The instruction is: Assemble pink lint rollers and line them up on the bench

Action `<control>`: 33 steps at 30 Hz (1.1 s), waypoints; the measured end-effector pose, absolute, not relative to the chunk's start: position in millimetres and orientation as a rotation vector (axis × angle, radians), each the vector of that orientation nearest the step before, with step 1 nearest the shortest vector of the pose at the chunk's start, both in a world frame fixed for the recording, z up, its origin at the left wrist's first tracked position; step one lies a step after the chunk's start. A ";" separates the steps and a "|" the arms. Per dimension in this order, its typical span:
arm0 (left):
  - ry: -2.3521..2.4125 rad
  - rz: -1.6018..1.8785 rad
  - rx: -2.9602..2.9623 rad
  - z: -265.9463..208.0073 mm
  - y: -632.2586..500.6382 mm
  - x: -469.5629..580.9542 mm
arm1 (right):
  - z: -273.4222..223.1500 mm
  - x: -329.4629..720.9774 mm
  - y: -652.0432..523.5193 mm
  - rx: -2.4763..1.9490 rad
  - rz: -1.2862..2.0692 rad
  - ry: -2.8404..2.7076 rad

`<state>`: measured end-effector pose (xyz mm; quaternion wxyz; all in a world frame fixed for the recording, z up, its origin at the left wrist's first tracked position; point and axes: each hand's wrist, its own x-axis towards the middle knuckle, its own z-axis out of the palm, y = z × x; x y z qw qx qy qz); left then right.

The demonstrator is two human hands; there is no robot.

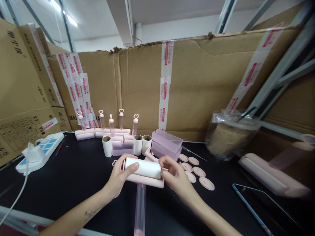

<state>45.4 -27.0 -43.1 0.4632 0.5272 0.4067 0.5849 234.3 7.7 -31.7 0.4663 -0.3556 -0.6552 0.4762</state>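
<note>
A lint roller with a white roll (145, 167), a pink cover and a clear purple handle (140, 209) is held over the black table, its handle pointing down towards me. My left hand (118, 179) is closed round the left end, thumb on top of the roll. At the right end, the fingers of my right hand (177, 179) are closed in a pinch on the roller's edge; exactly what they grip is partly hidden. Just beyond my right hand lie several pink discs (199, 171). Pink curved parts (152, 156) show behind the roll.
Behind stand several lint rollers with heart-ended handles (121, 119), cardboard-cored rolls (107, 146) and purple trays (167, 142). A power strip (40, 152) is at left. On the right are a bagged cup (225, 137), a phone (263, 209) and another lint roller (270, 173). Cardboard walls (140, 85) enclose the back.
</note>
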 end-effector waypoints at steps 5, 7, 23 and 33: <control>1.035 1.460 1.350 -42.8 -26.1 43.1 | -30.0 232.9 6.4 -0.834 1.202 -1.581; 1.036 1.462 1.375 -43.3 -26.5 42.7 | -29.6 232.4 4.6 -0.862 1.269 -1.551; 1.098 1.517 1.357 -47.0 -27.4 47.5 | -40.4 234.5 6.0 -0.937 1.311 -1.616; 1.129 1.608 1.306 -43.8 -29.1 48.5 | -40.7 230.1 5.2 -0.901 1.355 -1.476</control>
